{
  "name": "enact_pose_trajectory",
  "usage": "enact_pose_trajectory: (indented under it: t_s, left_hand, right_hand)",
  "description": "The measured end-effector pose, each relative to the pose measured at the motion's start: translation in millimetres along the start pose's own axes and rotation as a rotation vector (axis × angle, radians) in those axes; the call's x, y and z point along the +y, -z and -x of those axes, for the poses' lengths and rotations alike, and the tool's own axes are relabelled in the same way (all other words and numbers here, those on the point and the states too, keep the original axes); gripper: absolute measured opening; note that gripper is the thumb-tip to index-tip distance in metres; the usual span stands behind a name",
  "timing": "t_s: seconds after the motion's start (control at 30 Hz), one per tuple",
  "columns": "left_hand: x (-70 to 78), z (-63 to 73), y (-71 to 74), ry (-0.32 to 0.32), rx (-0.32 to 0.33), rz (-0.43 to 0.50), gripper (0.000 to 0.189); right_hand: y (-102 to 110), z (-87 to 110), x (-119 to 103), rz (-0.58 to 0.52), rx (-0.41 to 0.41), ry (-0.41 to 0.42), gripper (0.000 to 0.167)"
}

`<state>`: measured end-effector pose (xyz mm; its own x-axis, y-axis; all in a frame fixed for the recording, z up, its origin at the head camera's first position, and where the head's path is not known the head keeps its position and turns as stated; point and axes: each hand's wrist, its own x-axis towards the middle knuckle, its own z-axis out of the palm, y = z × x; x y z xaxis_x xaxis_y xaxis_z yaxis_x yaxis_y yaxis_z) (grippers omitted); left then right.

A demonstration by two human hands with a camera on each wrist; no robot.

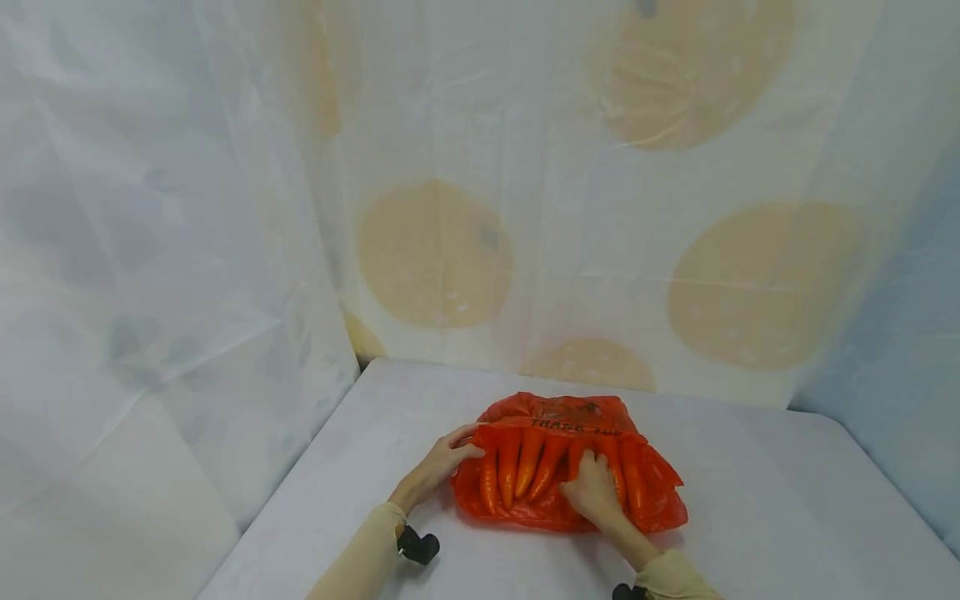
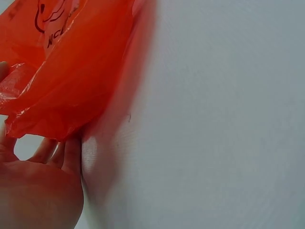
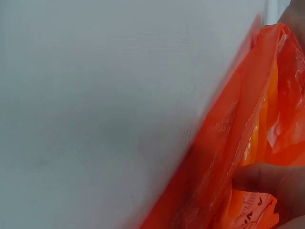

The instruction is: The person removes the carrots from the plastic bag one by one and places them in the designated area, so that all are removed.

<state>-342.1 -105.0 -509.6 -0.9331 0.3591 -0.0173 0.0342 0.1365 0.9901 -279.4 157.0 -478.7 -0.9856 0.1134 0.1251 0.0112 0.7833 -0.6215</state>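
Observation:
A red plastic bag (image 1: 517, 518) with dark "THANK YOU" lettering lies on its side, its mouth facing me. Several glossy orange carrots (image 1: 529, 460) sit side by side in the mouth, tips toward me. At the bag's left edge, my left hand (image 1: 444, 463) holds the plastic, its fingers partly behind it in the left wrist view. My right hand (image 1: 596, 490) reaches into the mouth with curled fingers and grips a carrot (image 1: 578, 452) right of the middle; its fingertips are hidden. In the right wrist view, the right thumb (image 3: 257, 177) lies by the bag's rim.
The bag rests on a white table (image 1: 757, 492) with rounded far corners. Behind stands a pale curtain (image 1: 570, 217) with large yellow-orange circles, and white sheeting (image 1: 150, 292) hangs along the left. Black wrist cameras (image 1: 418, 546) are strapped below both hands.

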Motion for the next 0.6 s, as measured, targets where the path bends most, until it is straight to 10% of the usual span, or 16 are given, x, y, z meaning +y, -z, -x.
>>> enact_pose_trajectory:
  t_s: [0.6]
  left_hand:
    - [2.4,3.6,1.3,0.017,0.017,-0.058,0.052]
  right_hand:
    - [17,-1.9,1,-0.09,-0.144,-0.129,0.076]
